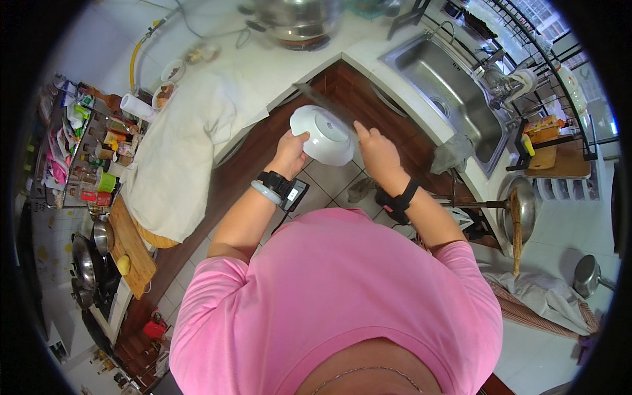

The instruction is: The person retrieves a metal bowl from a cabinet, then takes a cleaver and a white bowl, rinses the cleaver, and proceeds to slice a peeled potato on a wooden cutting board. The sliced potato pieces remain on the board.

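My left hand (289,154) grips the rim of a white ceramic bowl (316,143), thumb on its outer wall. The bowl is tipped over, so its underside and foot ring face up toward me. In my right hand (380,157) is a knife (321,100), its handle hidden in the fist and the index finger stretched along toward the blade. The blade slants away to the upper left, just past the bowl's far side. Whether its edge touches the bowl, I cannot tell. Both hands are above the tiled floor, in front of the counter corner.
A steel sink (429,84) is set in the counter on the right, with a grey cloth (452,153) over its front edge. A white cloth (182,153) covers the left counter. Beyond it lies a wooden cutting board (129,242) with a yellow potato-like item (123,265). A steel pot (298,22) stands at the back.
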Demonstrator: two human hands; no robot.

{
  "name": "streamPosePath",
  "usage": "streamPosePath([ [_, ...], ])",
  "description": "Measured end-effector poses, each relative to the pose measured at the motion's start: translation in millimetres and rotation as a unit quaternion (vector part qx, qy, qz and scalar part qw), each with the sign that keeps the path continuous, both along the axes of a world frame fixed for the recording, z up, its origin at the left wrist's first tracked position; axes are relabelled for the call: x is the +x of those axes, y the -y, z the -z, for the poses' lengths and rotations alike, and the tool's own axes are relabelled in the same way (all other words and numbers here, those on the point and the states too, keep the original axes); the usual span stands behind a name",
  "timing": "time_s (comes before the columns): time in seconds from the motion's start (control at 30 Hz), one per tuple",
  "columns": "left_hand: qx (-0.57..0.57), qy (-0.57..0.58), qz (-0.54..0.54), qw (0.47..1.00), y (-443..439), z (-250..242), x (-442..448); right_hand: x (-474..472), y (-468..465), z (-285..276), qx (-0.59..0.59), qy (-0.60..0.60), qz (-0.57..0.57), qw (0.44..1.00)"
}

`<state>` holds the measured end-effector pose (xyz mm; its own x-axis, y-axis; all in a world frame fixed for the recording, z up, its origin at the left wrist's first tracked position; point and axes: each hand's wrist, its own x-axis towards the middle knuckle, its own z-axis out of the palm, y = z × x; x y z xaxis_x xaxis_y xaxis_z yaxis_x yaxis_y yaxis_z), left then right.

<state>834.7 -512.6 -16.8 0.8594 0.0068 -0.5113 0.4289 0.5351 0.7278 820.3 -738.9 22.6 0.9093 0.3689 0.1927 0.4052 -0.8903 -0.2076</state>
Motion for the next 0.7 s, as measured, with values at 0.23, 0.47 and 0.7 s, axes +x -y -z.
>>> streamPosePath([
  [0.23,-0.04,0.039,-0.073,0.996,-24.7,-17.1,22.3,-42.1,9.7,-8.0,-0.05,0.005,-0.057,0.997],
  [0.47,-0.044,0.105,-0.153,0.982,-80.2,-36.0,40.8,-58.6,82.6,-74.6,0.142,-0.162,-0.077,0.974],
  [0.7,-0.114,0.1,-0.118,0.981,-40.5,-49.9,29.4,-40.8,60.6,-53.7,0.573,-0.571,0.065,0.585],
])
